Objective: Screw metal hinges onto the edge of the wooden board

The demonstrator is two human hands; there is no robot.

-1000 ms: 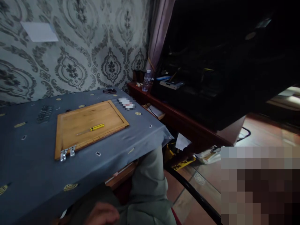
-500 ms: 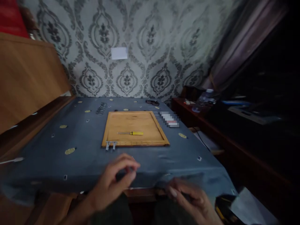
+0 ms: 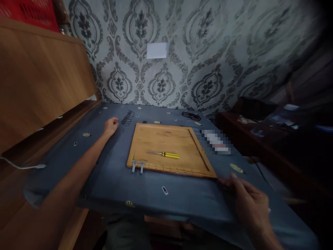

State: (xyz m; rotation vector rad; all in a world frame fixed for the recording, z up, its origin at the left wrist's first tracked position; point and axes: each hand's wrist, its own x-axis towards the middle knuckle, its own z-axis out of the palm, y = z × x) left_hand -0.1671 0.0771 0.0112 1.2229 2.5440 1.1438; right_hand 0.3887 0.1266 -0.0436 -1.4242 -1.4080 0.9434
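Observation:
My left hand (image 3: 111, 125) rests on the far left part of the blue tablecloth (image 3: 104, 184). Its fingers are curled closed, and whatever may be inside them is hidden. Just beyond it lies a row of dark wire loops (image 3: 128, 118). At the front right, my right hand (image 3: 251, 201) is beside the near right corner of a framed wooden panel (image 3: 161, 139). Those fingers are bent inward; their tips are dark and blurred, so contact with the corner cannot be made out. A yellow-handled screwdriver (image 3: 166, 155) lies on the panel, and two grey metal fittings (image 3: 137, 166) sit at its front left.
Dark glasses (image 3: 191, 115) lie at the back, and a blurred-out flat item (image 3: 216, 141) is right of the panel. A white cable (image 3: 31, 167) crosses the left edge. A wooden cabinet (image 3: 47, 73) borders the left; a dark red side table (image 3: 234, 133) borders the right.
My left hand has gone from the front edge to the far left of the table. My right hand has moved forward and right, near the panel's corner. The view has shifted left.

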